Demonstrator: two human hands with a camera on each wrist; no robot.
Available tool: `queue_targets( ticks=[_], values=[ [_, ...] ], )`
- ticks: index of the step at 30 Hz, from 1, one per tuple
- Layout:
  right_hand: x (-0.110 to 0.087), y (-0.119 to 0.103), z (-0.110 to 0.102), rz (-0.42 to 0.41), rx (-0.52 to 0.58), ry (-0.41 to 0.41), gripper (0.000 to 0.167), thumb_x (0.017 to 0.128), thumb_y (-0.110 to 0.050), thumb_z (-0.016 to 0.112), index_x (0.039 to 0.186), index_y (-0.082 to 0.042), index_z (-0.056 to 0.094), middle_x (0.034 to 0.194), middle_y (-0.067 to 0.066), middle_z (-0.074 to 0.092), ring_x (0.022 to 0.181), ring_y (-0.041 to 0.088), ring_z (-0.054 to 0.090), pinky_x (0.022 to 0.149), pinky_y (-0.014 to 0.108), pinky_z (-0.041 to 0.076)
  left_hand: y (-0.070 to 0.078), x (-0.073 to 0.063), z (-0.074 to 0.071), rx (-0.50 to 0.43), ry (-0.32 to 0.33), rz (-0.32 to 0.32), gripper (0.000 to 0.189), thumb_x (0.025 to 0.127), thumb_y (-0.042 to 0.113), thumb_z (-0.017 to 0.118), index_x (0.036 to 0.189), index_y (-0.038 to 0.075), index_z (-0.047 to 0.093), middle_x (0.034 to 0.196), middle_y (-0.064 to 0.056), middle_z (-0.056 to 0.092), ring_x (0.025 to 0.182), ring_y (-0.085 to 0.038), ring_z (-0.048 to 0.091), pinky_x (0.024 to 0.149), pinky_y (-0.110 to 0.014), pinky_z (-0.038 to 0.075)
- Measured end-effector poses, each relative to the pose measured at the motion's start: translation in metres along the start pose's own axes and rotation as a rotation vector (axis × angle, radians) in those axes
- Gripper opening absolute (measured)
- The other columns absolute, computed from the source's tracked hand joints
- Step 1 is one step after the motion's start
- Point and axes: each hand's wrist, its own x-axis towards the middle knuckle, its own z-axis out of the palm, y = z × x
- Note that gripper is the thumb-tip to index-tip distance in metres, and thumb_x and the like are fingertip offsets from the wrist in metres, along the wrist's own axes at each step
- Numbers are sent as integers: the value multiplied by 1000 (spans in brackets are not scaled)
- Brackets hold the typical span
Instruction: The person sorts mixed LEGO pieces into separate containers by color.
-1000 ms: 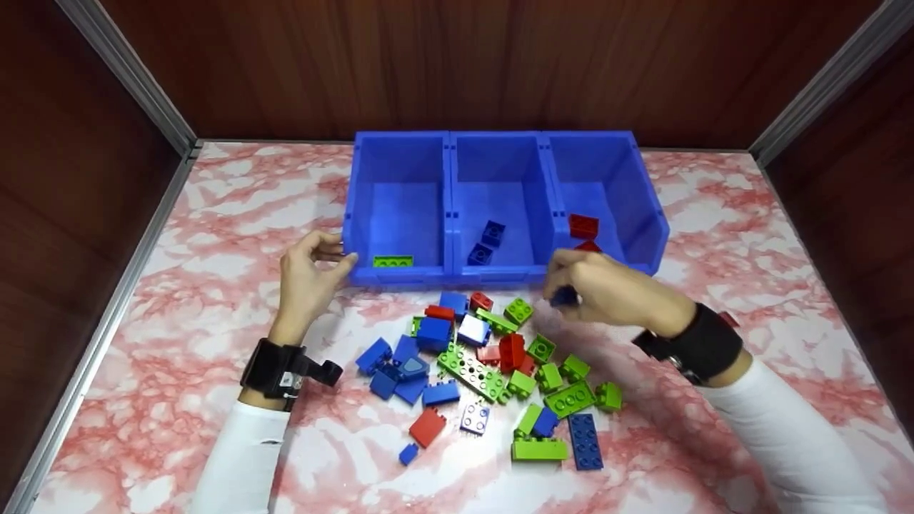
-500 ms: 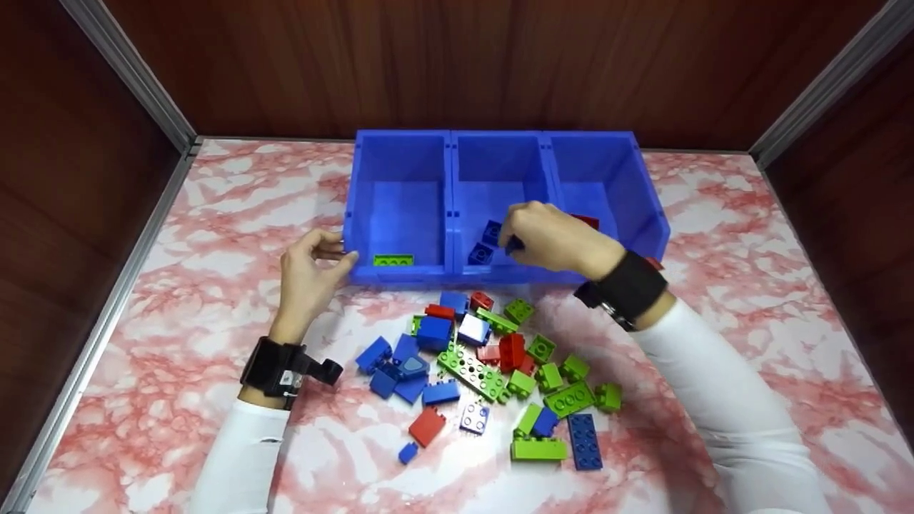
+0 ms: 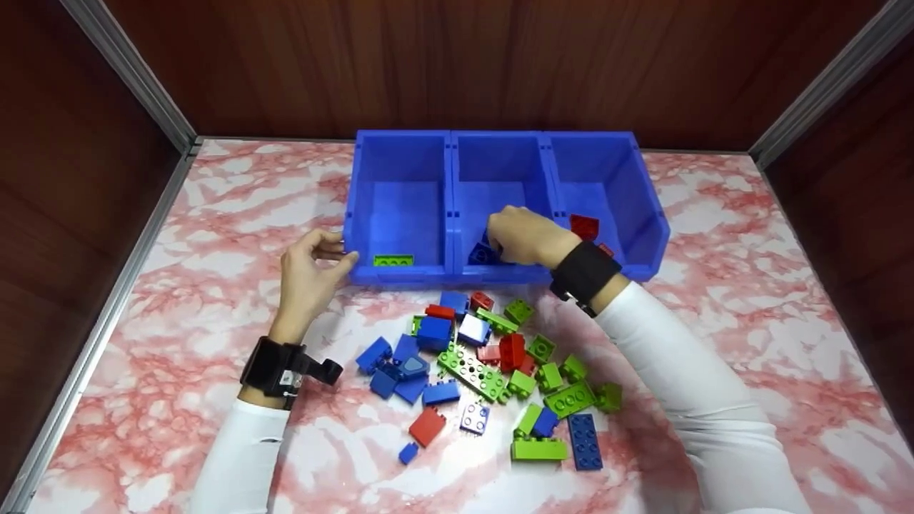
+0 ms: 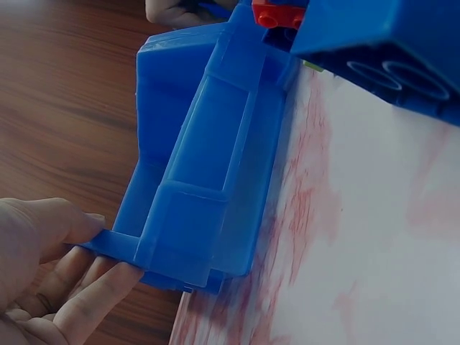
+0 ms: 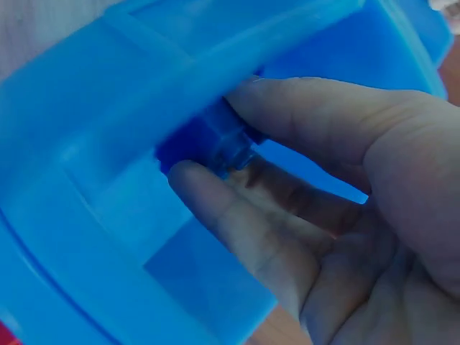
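A blue three-compartment bin (image 3: 400, 275) stands at the back of the table. At its left front corner my left hand (image 3: 310, 275) pinches the side wall, thumb on the rim and fingers outside, as the left wrist view shows. My right hand (image 3: 528, 235) is down inside the middle compartment. Between its thumb and fingers it holds a dark blue toy brick (image 5: 215, 133), seen in the right wrist view. Another dark blue brick (image 3: 482, 253) lies close beside those fingers. One green brick (image 3: 393, 260) lies in the left compartment, and red bricks (image 3: 584, 227) lie in the right one.
A loose pile of blue, green, red and white bricks (image 3: 471, 371) spreads on the marbled table (image 3: 178, 343) before the bin. A flat blue brick (image 3: 585, 442) lies at the pile's near right. Brown wood panels (image 3: 471, 64) enclose the back and sides.
My right hand has moved left from the bin's front edge into the middle compartment with the blue brick, and lower over the last half second. The left hand keeps its place on the bin.
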Motion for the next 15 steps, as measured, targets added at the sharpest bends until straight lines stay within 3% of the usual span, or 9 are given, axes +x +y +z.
queue_targets(
  ticks=[5,9,11,15],
  values=[
    [5,-2,5,84,-16,-58,34,88,12,62,66,-12,53,61,-1,40,60,16,41,53,27,33,1,0,0,-6,-2,-3,27,85,-2,81,110,-6,71,106,-25,76,92,-28,70,86,-26,56],
    [7,-1,8,118,-13,-72,16,89,10,65,86,-5,68,73,4,57,68,19,51,58,28,42,1,0,0,-5,-9,0,27,86,-1,81,110,-7,71,106,-25,76,91,-26,69,86,-24,56],
    [7,0,9,130,-4,-75,15,88,10,66,94,-3,71,79,7,63,72,20,55,61,28,45,1,0,0,-4,-13,-1,27,86,-1,81,110,-6,71,106,-25,76,91,-25,69,86,-24,56],
    [6,3,9,126,-2,-67,11,89,6,68,95,-3,71,84,9,67,75,21,57,65,31,48,2,0,-1,-6,-18,-6,27,86,-1,81,111,-6,71,106,-24,76,90,-23,69,85,-23,56]
  ],
)
